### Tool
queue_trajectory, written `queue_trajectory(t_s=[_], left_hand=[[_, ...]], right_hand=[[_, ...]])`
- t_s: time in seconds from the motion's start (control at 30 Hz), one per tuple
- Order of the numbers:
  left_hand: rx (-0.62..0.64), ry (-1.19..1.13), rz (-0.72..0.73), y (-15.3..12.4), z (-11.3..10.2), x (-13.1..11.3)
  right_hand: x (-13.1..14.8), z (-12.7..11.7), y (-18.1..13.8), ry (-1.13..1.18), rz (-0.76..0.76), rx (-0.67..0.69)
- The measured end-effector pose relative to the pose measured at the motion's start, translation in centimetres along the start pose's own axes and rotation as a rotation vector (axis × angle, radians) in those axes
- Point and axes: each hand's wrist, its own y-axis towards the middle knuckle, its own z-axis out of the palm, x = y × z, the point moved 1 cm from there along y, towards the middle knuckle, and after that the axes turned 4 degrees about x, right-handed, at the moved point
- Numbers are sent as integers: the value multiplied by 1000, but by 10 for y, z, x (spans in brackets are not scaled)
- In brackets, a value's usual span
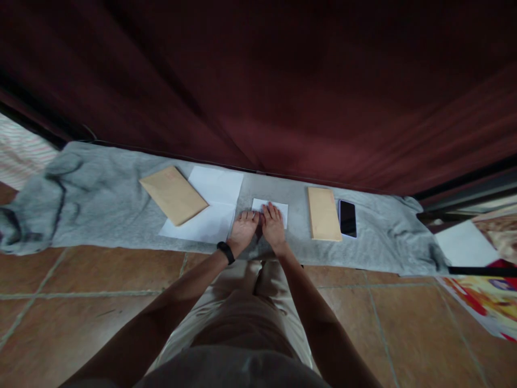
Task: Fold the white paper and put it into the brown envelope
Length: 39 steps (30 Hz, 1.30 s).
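Observation:
A small folded sheet of white paper (285, 210) lies on the grey cloth in front of me. My right hand (273, 222) rests flat on it, fingers spread and pointing away from me. My left hand (242, 230), with a black band on the wrist, is at the paper's lower left corner. Its fingers are slightly bent and apart, and the thumbs of both hands come close together. Left of my hands, a larger creased white sheet (220, 186) is spread out. A tan envelope (174, 196) lies slanted across that sheet's left part.
Right of my hands lie more tan envelopes (324, 214), apparently stacked, and a dark-screened phone (348, 219). Grey cloth (109, 199) covers the long narrow surface. A dark red curtain (258, 97) hangs behind it. Brown tiles (343, 302) form the floor; a colourful printed bag (490, 302) is at right.

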Motion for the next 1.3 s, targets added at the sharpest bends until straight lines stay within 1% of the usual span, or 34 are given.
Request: queue_trajectory(t_s=[0.37,0.57,0.67,0.9,1.07,1.3], left_hand=[[21,6,-39,1,0,-11],[52,126,-33,2,-1,-14],[64,172,-27,2,0,-14],[39,190,95,3,7,-11],[52,118,84,3,14,-10],[65,124,91,4,18,-11]], right_hand=[[-3,6,2,-102,72,-42],[0,1,1,-249,136,36],[-1,-1,0,-298,143,42],[-13,0,-8,-314,134,-25],[-18,-2,-12,-302,147,-49],[-21,-5,-15,-325,181,-19]])
